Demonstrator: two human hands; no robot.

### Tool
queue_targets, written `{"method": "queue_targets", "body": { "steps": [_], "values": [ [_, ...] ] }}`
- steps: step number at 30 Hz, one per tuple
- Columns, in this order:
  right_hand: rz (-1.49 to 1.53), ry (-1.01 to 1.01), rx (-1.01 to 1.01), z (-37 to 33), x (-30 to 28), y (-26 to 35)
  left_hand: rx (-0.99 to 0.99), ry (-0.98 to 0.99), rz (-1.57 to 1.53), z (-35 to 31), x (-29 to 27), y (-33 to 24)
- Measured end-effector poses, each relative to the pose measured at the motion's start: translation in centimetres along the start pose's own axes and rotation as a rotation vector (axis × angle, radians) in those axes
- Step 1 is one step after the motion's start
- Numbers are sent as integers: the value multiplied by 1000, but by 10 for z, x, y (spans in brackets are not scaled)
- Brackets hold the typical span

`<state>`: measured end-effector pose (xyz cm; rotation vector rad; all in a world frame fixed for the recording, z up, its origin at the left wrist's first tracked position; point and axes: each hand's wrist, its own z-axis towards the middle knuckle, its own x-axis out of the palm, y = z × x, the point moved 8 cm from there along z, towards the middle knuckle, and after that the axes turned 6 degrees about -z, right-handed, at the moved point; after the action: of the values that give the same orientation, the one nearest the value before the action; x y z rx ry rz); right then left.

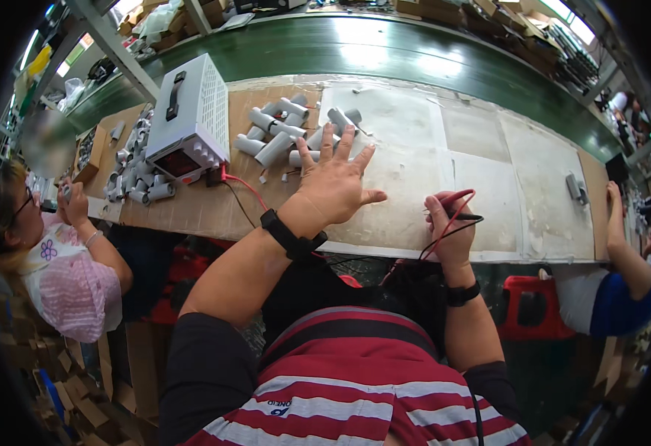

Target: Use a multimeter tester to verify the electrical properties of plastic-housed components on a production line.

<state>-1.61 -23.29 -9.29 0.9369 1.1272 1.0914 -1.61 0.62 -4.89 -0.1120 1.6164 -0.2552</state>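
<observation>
Grey cylinders (pixel 272 150) lie just beyond the left hand (pixel 333 181), which is spread open; to its right, the right hand (pixel 452 236) grips red and black test leads (pixel 457 195).

Your left hand (pixel 333 182) is spread, fingers pointing toward the bench's (pixel 191 213) far edge and overlapping a pile of grey cylinders (pixel 274 151); whether they touch is unclear. Near the bench's near edge, your right hand (pixel 453 234) grips red and black test probes (pixel 455 198). To the pile's left stands a handled grey power unit (pixel 185 111), a red lead (pixel 249 187) at its front, with more grey cylinders (pixel 138 175) heaped toward the left end. A small grey part (pixel 577 189) lies near the right end, and a green belt (pixel 303 52) runs beyond the far edge.
</observation>
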Motion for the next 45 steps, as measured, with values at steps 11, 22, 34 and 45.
{"method": "queue_targets", "body": {
  "steps": [11,22,34,45],
  "values": [
    [-46,8,-43,0,0,9,-31,-60,115,39,4,37],
    [136,-29,-144,3,-5,9,-261,56,209,72,-10,58],
    [455,-234,181,-16,-122,-18,362,207,172,92,-30,-166],
    [321,-454,139,-8,-225,-51,939,290,210,221,42,-490]
  ]
}}
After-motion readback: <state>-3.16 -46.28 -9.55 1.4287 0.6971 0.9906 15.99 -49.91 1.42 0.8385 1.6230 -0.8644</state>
